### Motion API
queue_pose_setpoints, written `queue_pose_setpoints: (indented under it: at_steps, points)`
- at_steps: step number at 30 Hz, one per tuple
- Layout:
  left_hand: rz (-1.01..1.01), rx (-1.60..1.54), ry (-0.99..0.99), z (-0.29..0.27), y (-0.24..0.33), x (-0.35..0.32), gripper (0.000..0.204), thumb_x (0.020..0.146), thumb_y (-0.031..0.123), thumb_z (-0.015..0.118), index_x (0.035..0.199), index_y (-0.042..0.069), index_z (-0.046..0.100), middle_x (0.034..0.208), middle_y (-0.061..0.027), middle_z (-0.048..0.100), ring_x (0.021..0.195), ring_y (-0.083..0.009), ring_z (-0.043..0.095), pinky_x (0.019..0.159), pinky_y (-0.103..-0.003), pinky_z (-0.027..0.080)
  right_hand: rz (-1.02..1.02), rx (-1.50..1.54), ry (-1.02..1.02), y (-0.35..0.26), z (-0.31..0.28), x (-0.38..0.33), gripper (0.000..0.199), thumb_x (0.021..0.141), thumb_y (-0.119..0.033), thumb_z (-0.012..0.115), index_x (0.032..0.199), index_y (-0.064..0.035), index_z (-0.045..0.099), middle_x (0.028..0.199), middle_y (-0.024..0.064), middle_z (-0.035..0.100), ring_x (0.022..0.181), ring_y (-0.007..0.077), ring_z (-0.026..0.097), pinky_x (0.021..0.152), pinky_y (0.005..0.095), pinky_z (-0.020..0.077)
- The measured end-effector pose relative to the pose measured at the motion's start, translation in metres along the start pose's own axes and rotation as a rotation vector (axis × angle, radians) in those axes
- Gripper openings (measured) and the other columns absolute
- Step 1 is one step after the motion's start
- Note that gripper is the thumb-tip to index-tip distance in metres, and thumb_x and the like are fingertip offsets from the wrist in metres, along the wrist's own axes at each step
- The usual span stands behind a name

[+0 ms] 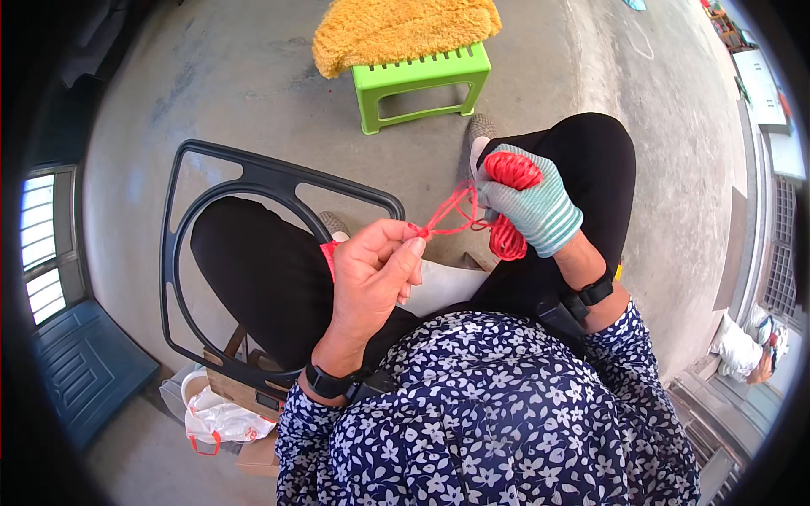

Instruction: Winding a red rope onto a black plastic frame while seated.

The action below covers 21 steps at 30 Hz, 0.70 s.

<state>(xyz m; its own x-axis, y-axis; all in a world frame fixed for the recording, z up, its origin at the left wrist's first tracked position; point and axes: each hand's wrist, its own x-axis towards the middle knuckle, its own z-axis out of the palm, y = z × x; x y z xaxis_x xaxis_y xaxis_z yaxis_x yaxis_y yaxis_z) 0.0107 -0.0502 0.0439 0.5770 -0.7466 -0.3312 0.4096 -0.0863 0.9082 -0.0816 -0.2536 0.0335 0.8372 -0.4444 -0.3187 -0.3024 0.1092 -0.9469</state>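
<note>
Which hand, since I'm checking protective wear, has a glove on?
The right hand: it wears a pale green, white-striped glove and grips the bundle of red cord. The left hand is bare, its fingertips pinching the cord.

Pinches looped red cord (434,222) in the bare left grip (375,266) and clasps a red bundle (509,239) in the gloved right grip (540,205). Sits facing a green stool (422,74) topped with yellow fabric (405,34).

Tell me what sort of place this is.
Probably a plain household room or small workshop: it has a grey, concrete-like floor, a window with horizontal bars, and a green plastic stool topped with a fluffy yellow cover.
</note>
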Motion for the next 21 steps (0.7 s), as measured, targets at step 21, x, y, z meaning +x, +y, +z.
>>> queue_pose_setpoints:
  at_steps: [21]
  points:
    - [-0.034,-0.174,0.040,-0.010,-0.002,0.002,0.015,0.094,0.012,0.052,0.092,-0.001,0.058,0.059,-0.0027,0.053,0.043,-0.0053,0.043,0.038,-0.018,0.035,-0.148,0.547,0.771,-0.008,-0.063,0.029,0.014,0.082,-0.011,0.064,0.090,0.0002,0.060,0.063,0.0059,0.055,0.049,0.0152,0.052,0.047,0.0278,0.0452]
